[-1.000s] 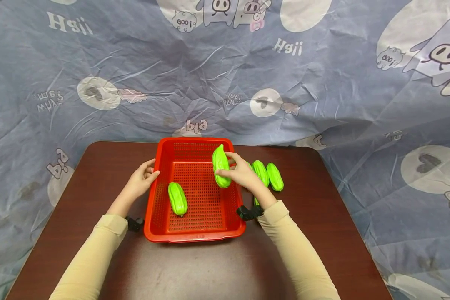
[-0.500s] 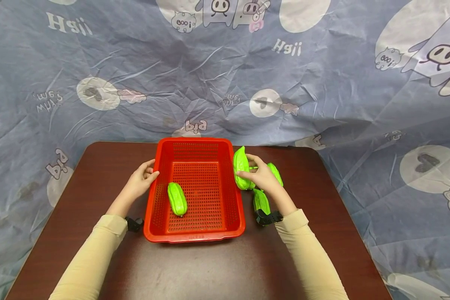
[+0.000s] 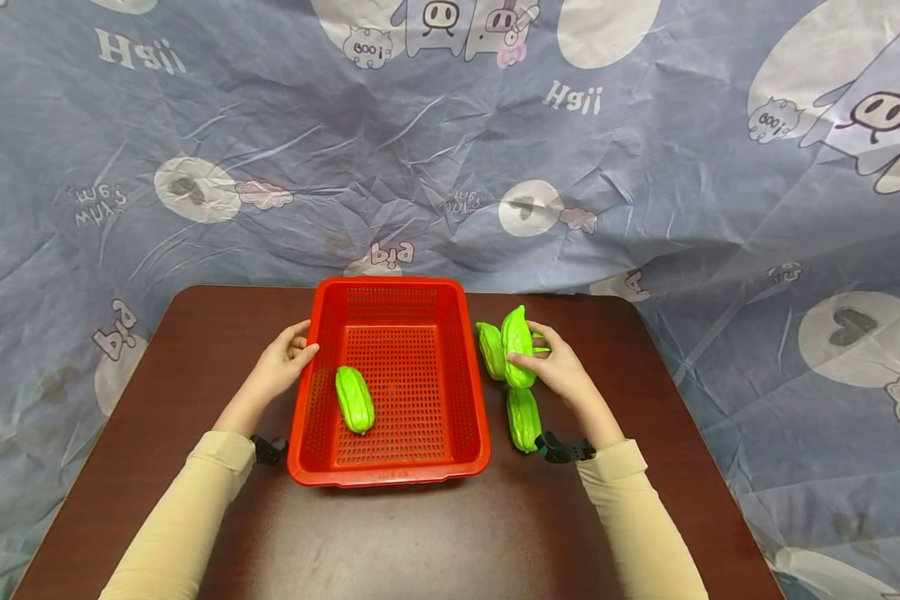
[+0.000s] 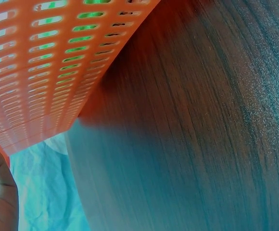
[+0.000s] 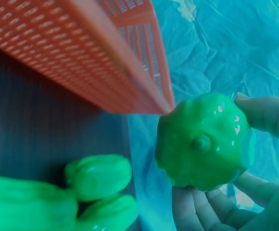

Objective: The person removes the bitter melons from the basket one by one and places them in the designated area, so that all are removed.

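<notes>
My right hand [image 3: 562, 365] holds a green bitter melon [image 3: 517, 346] between thumb and fingers, pointed end up, to the right of the red plastic basket [image 3: 390, 477]. In the right wrist view the held bitter melon [image 5: 204, 142] shows end-on, raised above other melons. At the basket's left rim my left hand [image 3: 281, 358] grips the edge, thumb on top; the left wrist view catches only part of that hand [image 4: 0, 192]. Inside the basket, toward its left side, lies one bitter melon [image 3: 356, 400].
Right of the basket lie more bitter melons, one beside its wall [image 3: 489, 350], one nearer the front [image 3: 524, 419], and one mostly hidden behind the right hand. They rest on a dark brown table [image 3: 667, 467]. A printed grey-blue cloth [image 3: 420, 167] hangs behind.
My right hand has moved right with the bitter melon, from over the basket to above the melons outside it. The left hand and the basket stay put.
</notes>
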Motion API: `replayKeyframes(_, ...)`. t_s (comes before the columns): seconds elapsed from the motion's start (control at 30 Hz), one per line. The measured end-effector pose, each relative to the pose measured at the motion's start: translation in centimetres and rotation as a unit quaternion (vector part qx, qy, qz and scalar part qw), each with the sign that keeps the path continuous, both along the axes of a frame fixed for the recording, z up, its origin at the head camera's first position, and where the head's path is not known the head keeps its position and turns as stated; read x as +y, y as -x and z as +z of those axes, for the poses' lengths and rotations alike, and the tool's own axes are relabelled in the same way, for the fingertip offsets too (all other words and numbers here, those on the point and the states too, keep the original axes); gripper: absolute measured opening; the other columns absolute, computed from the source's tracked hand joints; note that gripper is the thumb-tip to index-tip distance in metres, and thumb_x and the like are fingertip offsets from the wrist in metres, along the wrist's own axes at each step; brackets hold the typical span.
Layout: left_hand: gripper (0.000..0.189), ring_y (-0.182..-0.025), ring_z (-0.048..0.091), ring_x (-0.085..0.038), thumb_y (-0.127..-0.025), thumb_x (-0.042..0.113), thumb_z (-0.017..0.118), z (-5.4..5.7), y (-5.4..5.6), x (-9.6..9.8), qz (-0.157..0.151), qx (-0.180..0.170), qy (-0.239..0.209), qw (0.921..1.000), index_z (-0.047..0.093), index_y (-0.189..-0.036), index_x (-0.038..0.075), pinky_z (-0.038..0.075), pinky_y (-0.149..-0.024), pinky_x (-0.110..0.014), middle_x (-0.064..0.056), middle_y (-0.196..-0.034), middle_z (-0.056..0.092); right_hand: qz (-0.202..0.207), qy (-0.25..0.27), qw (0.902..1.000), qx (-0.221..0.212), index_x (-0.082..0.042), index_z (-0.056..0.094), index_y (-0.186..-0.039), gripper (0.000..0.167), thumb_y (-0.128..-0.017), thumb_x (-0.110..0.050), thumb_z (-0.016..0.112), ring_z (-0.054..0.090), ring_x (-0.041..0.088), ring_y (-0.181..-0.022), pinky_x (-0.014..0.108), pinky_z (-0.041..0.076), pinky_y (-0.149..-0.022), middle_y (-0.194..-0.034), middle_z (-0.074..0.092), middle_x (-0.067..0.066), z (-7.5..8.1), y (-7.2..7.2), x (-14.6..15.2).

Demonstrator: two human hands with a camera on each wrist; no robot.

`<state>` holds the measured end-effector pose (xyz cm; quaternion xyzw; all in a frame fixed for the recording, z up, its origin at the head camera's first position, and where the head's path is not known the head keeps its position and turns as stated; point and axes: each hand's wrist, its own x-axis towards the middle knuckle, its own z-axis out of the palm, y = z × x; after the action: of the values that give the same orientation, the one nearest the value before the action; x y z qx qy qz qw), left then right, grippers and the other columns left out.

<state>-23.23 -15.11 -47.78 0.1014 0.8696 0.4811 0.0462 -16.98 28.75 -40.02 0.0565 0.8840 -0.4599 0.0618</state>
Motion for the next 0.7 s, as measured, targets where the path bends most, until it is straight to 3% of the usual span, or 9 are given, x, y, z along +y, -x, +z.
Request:
replayKeyframes(0.27,0.059,-0.083,0.057,-0.015,-0.103,0.021,0.054,0.0,-0.1,0.1,-0.001,-0.006,-0.003,1.0000,0.031,-0.151,-0.003,0.047,-0.068,-0.022,-0.022,-0.113,0.054,-0.016,-0.003,0.9997,-0.020,-0.012,0.025,-0.157,0.084,-0.090,-0.030,0.072,0.045,0.042,-0.132,0.052,0.046,-0.100,-0.146,0.042,0.026,-1.3,-1.0,2.0)
replayKeyframes(0.7,0.059,-0.083,0.058,-0.016,-0.103,0.022,0.054,0.0,0.0,0.0,0.000,-0.007,-0.003,1.0000,0.031,-0.151,-0.003,0.047,-0.067,-0.023,-0.023,-0.113,0.054,-0.025,-0.016,0.9989,-0.037,-0.006,0.025,-0.156,0.081,-0.091,-0.027,0.070,0.043,0.043,-0.131,0.055,0.042,-0.102,-0.143,0.043,0.030,-3.8,-2.5,4.5)
